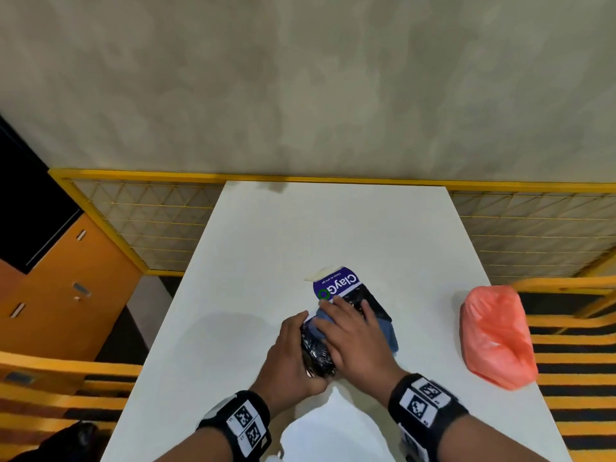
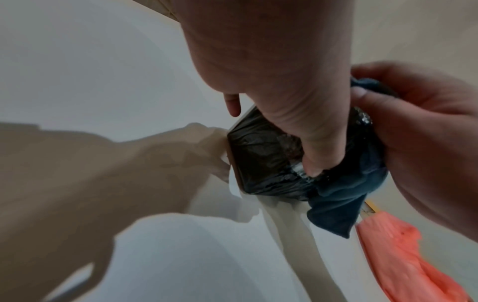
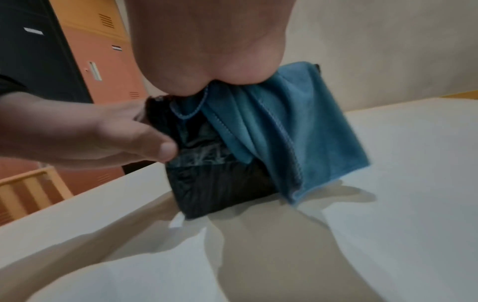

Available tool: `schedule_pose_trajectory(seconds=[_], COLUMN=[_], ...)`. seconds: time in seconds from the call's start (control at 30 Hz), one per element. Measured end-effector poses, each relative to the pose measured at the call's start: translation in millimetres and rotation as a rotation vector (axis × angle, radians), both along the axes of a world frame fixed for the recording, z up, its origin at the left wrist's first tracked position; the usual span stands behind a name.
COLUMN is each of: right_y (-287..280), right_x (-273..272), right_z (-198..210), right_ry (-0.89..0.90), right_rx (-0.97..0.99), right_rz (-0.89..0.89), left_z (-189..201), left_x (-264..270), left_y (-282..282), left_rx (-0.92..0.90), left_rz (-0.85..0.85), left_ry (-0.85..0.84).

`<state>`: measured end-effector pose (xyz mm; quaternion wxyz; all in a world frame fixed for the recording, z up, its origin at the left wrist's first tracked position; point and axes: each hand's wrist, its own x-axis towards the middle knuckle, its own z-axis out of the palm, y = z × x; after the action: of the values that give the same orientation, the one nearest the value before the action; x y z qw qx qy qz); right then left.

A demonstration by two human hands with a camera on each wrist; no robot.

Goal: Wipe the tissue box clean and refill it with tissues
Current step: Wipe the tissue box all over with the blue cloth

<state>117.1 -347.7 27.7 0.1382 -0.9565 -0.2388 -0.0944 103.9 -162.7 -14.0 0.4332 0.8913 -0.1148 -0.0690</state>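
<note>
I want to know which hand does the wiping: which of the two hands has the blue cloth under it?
The right hand: it presses the blue cloth flat on the tissue box. The left hand only grips the box's near end.

Your head view was evenly lit from above, w/ soft shadows of both arms on the white table near its front edge. Edges bowed from the wide lens. Wrist views were dimmer, w/ motion blur on the blue cloth.
</note>
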Motion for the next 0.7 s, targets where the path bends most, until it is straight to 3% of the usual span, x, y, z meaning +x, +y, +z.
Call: schedule_pose_trajectory(seconds=[0.23, 0.33, 0.43, 0.57, 0.7], right_y=[-24.8, -38.4, -53.8, -63.9, -5.6], right_x=[31.2, 37.8, 47.1, 46.9, 7.8], right_z=[-3.5, -5.0, -7.3, 9.3, 41.5], right_ry=[-0.008, -0.02, 0.083, 0.154, -0.071], right_rx=[0.209, 0.309, 0.391, 0.662, 0.519], right_rz=[-0.087, -0.213, -0.328, -0.487, -0.073], left_z=[5.7, 9.2, 11.0, 10.4, 8.3], left_x=[-1.4, -1.9, -3.1, -3.3, -2.4], left_y=[-4.2, -5.6, -4.9, -6.5, -9.2], left_rx=[0.087, 0.095, 0.105, 0.121, 0.095], left_rz=[0.012, 0.017, 0.019, 0.022, 0.059], left_ry=[-0.029, -0.032, -0.039, -0.038, -0.047])
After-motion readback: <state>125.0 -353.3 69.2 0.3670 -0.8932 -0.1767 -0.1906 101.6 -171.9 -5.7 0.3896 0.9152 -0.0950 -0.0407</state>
